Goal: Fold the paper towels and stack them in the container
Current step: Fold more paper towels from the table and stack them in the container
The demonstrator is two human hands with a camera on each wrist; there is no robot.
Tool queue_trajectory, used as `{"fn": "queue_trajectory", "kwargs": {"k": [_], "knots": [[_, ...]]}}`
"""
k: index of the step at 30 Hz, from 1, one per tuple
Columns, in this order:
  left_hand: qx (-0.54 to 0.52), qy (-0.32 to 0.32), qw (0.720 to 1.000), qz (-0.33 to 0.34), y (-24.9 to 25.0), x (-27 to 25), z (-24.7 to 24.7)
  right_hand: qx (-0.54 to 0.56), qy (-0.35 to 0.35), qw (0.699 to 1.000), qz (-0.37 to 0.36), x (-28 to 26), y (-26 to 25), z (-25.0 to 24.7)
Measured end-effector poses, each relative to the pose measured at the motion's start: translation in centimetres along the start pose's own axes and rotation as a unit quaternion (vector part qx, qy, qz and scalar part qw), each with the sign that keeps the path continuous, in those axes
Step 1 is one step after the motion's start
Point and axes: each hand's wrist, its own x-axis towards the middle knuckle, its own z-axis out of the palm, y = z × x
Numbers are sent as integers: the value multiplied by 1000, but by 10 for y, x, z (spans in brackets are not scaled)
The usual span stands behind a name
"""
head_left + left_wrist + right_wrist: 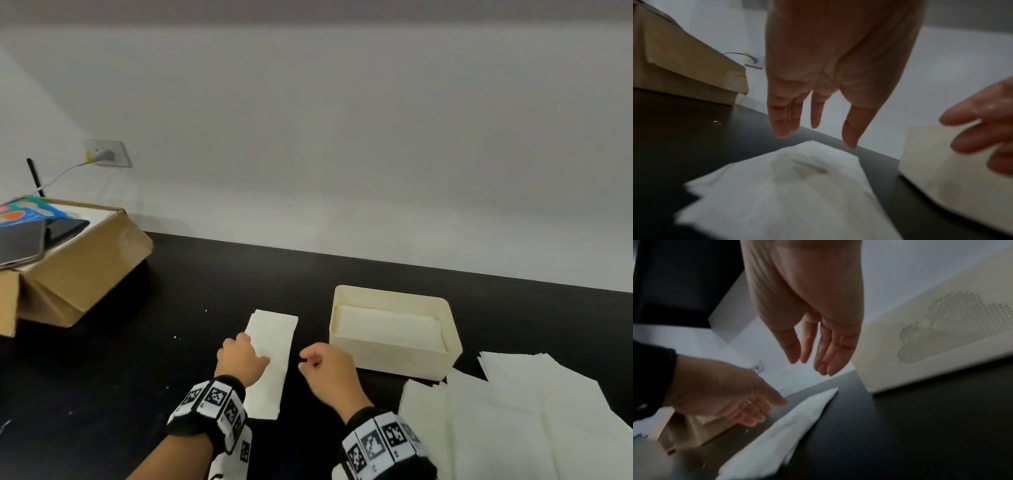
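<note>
- The left hand hovers over a long folded paper towel on the black table. Its fingers are straight and loose, holding nothing.
- The right hand is just beside that towel, loose too, holding nothing.
- The cream container sits right past the right hand. Some folded towels already lie inside it.
- A pile of flat towels waits beside the right wrist.
- So the job looks partly done. This towel likely needs one more fold, then goes in. Many more are left.
</note>
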Motion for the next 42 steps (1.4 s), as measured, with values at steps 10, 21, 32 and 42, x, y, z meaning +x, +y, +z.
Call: {"fn": "queue_trajectory", "kwargs": {"k": [10,21,32,42], "knots": [[-57,-46,995,-62,-38,6,13,-22,-12,986,164,25,-2,79],[-103,-92,988,-66,-30,4,13,-48,-32,986,155,29,12,68],[-325,9,945,36,-15,15,-17,35,34,999,-8,13,25,-18],[-389,-172,900,97,9,-20,6,186,123,975,20,-22,74,-65]]}}
